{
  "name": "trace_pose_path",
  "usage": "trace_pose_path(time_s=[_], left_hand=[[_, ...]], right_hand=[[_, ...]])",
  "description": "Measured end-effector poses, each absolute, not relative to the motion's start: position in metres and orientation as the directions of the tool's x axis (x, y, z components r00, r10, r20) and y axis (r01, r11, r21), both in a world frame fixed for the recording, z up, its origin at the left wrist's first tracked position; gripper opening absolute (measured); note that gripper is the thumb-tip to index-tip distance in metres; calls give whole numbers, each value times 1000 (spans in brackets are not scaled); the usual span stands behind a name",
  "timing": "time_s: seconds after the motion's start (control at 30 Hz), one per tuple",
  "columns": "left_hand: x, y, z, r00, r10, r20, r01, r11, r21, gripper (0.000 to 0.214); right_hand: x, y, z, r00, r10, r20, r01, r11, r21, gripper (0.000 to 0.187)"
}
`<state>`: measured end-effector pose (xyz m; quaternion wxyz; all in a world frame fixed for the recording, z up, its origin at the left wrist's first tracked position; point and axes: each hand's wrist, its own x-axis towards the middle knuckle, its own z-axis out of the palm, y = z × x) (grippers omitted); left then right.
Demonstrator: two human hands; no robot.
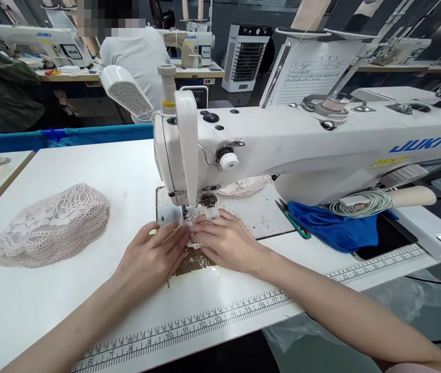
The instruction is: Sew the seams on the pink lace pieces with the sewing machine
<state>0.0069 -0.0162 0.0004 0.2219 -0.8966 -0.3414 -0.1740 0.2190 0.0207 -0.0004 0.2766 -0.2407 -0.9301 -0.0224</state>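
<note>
A small piece of pale lace lies under the presser foot of a white JUKI sewing machine. My left hand lies flat on the table with its fingers stretched out, pressing the lace's left edge. My right hand rests on the lace's right side, fingers extended, with a white guard on one fingertip. Both hands meet just in front of the needle.
A stack of lace pieces sits on the white table at the left. Another lace piece lies behind the machine. Scissors and blue cloth lie under the machine arm. A person sits at another machine in the background.
</note>
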Motion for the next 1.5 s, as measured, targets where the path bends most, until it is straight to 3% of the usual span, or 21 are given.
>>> trace_pose_path(time_s=[0.4, 1.0, 1.27, 1.5], left_hand=[[8, -17, 1, 723, 518, 456, 673, -678, -297, 31], [6, -3, 3, 706, 568, 424, 703, -639, -314, 32], [9, -11, 4, 698, 496, 517, 686, -670, -283, 21], [10, -13, 4, 680, 509, 528, 698, -669, -254, 19]], right_hand=[[215, 21, -4, -703, 432, 566, 461, 882, -99, 24], [213, 32, -10, -731, 447, 516, 512, 859, -19, 20], [215, 27, -8, -731, 387, 562, 460, 888, -12, 18], [215, 26, -8, -728, 379, 572, 463, 886, 2, 20]])
